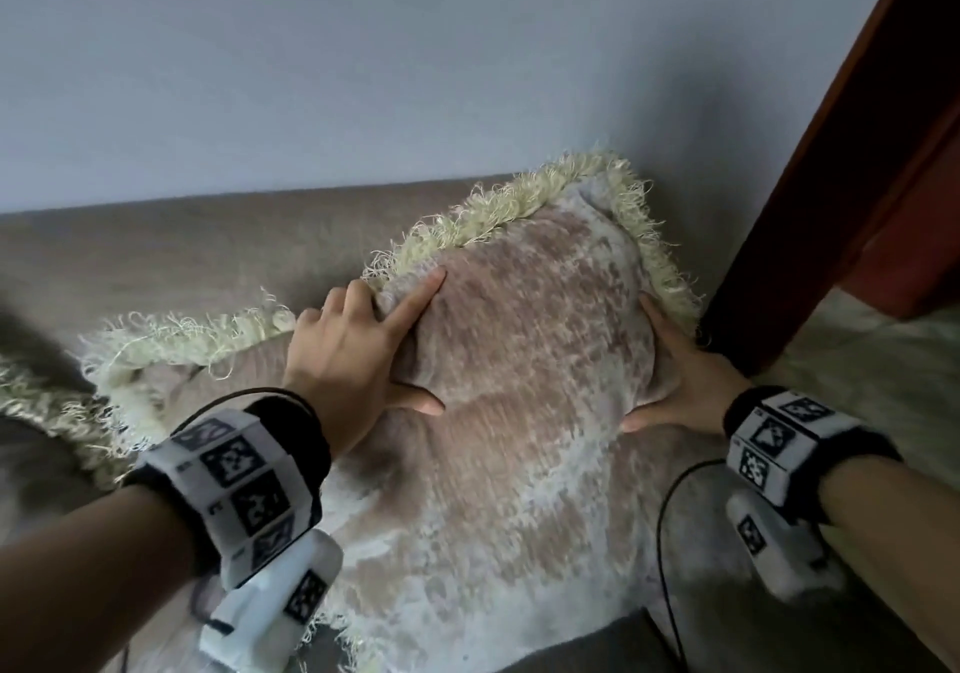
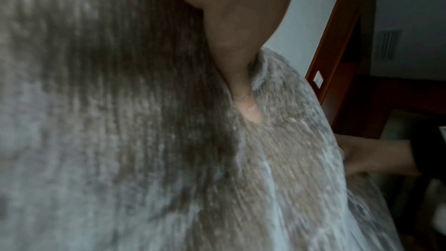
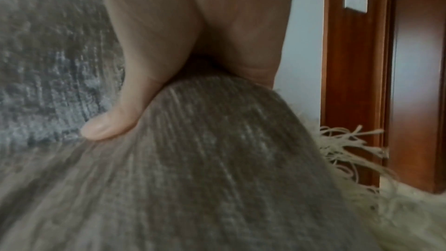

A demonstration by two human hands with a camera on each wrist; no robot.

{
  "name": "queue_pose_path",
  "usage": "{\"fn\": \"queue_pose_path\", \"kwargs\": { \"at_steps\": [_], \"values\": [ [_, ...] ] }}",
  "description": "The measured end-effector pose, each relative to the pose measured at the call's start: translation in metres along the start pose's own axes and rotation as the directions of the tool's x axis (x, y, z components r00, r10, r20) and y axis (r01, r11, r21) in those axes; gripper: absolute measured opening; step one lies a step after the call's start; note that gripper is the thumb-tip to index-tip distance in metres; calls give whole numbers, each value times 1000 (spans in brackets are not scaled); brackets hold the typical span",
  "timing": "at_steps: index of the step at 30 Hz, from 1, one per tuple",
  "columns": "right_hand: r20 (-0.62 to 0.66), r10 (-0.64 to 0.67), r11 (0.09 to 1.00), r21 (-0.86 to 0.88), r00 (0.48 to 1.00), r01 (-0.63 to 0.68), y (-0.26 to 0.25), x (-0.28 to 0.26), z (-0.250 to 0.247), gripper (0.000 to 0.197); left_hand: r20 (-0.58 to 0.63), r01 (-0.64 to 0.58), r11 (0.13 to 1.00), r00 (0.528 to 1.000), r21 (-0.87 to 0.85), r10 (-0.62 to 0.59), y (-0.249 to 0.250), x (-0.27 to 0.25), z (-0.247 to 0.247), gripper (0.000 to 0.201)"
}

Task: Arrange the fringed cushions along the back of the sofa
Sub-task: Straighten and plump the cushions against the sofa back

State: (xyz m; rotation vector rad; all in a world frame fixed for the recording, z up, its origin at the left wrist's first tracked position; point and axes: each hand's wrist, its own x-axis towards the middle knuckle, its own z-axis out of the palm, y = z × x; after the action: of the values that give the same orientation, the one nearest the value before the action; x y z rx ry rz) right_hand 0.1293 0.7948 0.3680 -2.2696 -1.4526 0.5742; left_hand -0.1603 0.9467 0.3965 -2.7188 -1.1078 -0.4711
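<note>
Leaning against the sofa back point(image 1: 218, 236) at the far right, the fringed cushion point(image 1: 519, 360) is standing with its corner pointing up. The left hand point(image 1: 358, 355) and right hand point(image 1: 685, 386) are gripping its sides. Only the right wrist view is showing the door frame's strike plate point(image 3: 356, 0).

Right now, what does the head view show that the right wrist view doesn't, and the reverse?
Only the head view shows the left hand gripping the cushion by its left edge, a second fringed cushion lying to its left, and the sofa back against the wall.

Only the right wrist view shows the pale plate on the wooden door frame and the thumb pressed into the fabric up close.

Both show the right hand on the cushion's right side, its cream fringe, and the door frame.
</note>
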Motion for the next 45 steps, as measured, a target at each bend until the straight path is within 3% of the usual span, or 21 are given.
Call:
{"fn": "queue_pose_path", "kwargs": {
  "at_steps": [3,6,10,12,14,16,19,22,24,26,31,38,45],
  "values": [
    [3,-21,997,-68,1000,21,-15,4,-41,137,0,60,997,998,-49,-60,5,0,-21,115],
    [86,-27,993,-111,996,37,-31,12,-73,139,-36,92,990,995,-110,-96,7,1,-42,113],
    [171,-69,985,-142,983,94,-51,28,-80,150,-50,134,981,989,-138,-142,-3,-6,-57,112],
    [148,-127,983,-115,981,145,-58,35,-64,143,-63,155,980,984,-127,-164,-14,-17,-50,113],
    [97,-167,974,-138,981,179,-59,42,-34,140,14,209,976,978,-61,-208,-31,-30,-32,112],
    [108,-104,958,-257,989,129,-57,49,0,137,62,225,974,973,-11,-223,-49,-38,-10,109],
    [181,24,930,-364,983,45,-55,55,50,133,70,82,996,994,22,-83,-60,-40,26,99],
    [274,1,919,-379,962,108,-60,51,108,138,231,-125,992,966,35,114,-52,-53,83,121],
    [254,28,893,-441,967,89,-60,51,147,141,372,-60,998,927,11,52,-46,-67,120,141],
    [177,58,863,-503,983,39,-59,57,174,144,394,6,1000,919,19,-13,-43,-73,153,152],
    [91,71,843,-538,993,-11,-49,84,202,149,439,-27,999,899,42,6,-46,-58,187,143],
    [61,98,874,-482,993,-57,-40,101,225,148,339,32,999,940,43,-44,-51,-57,232,170],
    [81,103,850,-524,991,-45,-48,81,204,143,334,-13,998,943,66,-10,-47,-65,207,162]
  ]
}}
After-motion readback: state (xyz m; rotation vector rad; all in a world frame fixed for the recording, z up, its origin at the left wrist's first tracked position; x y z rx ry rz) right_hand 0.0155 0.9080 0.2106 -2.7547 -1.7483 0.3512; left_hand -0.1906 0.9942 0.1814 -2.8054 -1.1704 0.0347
